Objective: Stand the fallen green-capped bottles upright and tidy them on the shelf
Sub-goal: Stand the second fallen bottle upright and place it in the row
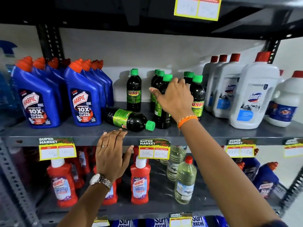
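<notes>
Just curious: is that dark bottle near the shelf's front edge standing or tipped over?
Tipped over. The bottle lies on its side, green cap pointing right.

Right hand (173, 97) reaching forward, fingers spread, arm extended. Left hand (111, 154) lower, palm down, fingers loosely together.

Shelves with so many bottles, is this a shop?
Most likely a supermarket's cleaning aisle. The shelf edge carries "Super Market" price tags, and rows of identical blue Harpic bottles and white Domex bottles stand stocked.
</notes>
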Demonstrator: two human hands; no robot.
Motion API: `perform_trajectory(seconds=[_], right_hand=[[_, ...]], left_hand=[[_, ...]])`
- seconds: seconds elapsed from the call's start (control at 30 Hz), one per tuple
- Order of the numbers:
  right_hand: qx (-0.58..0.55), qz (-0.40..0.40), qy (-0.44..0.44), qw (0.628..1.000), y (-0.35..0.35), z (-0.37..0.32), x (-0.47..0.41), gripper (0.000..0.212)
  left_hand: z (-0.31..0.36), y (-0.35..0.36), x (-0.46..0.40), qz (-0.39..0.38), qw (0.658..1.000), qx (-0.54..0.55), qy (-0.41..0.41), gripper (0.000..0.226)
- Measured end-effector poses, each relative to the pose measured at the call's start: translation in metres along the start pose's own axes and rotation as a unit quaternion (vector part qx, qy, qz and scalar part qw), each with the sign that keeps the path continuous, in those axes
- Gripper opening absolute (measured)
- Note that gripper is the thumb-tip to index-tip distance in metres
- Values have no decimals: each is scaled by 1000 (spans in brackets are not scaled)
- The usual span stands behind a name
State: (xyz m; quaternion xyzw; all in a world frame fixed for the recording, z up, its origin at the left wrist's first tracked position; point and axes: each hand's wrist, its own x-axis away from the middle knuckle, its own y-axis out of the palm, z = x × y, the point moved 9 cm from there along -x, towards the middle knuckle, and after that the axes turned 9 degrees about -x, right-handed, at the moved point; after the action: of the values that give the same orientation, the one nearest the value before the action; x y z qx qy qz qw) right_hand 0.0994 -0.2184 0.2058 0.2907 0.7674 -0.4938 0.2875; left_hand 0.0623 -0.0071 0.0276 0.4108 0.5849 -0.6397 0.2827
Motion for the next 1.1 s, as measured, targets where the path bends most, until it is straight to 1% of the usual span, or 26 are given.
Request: perform_trajectory(seconds=[0.03,0.1,0.23,0.27,0.3,0.33,0.43,0.47,0.53,0.6,0.63,0.7,0.77,0.83,0.93,1.0,1.1], right_hand=[[-1,8,5,1000,-1,-1,-3,90],[-13,-3,7,1000,-1,0,-9,79],[-96,-80,40,991,0,11,-22,43],[-112,-97,48,988,1,14,-26,38],[-117,-108,50,986,1,15,-28,38],[-112,-117,49,986,0,15,-29,42],[-48,-129,35,990,-3,9,-30,65],[-26,-121,30,992,-6,7,-30,69],[-13,-113,19,993,-12,5,-32,64],[-51,-153,28,987,-8,8,-38,53],[-81,-183,43,979,-5,11,-40,54],[-144,-232,79,959,-1,15,-40,69],[-176,-238,86,951,-2,15,-39,76],[-157,-225,75,959,-4,13,-38,77],[-51,-194,21,979,-5,4,-36,79],[-51,-197,14,979,-5,3,-37,76],[-99,-241,37,965,-5,2,-39,76]], left_hand=[[0,0,0,-4,1000,1,-1,52],[-1,0,0,-9,1000,5,-4,52],[0,-1,1,-8,1000,10,-3,51],[0,-1,1,-9,1000,12,-2,51],[0,-1,1,-9,1000,13,-2,51],[0,-1,1,-10,1000,13,-2,50],[0,-1,1,-6,1000,15,-5,50],[0,-2,1,-4,1000,15,-5,50],[0,-3,2,0,1000,16,-3,50],[0,-3,2,2,1000,18,-1,50],[0,-3,2,1,1000,19,-1,50],[0,-3,2,-2,1000,21,-5,50],[0,-3,2,-4,1000,23,-7,50],[0,-3,3,-4,1000,23,-6,51],[0,-3,3,-4,1000,23,-6,51],[0,-4,3,-5,1000,24,-7,51],[0,-4,3,-5,1000,23,-8,51]])
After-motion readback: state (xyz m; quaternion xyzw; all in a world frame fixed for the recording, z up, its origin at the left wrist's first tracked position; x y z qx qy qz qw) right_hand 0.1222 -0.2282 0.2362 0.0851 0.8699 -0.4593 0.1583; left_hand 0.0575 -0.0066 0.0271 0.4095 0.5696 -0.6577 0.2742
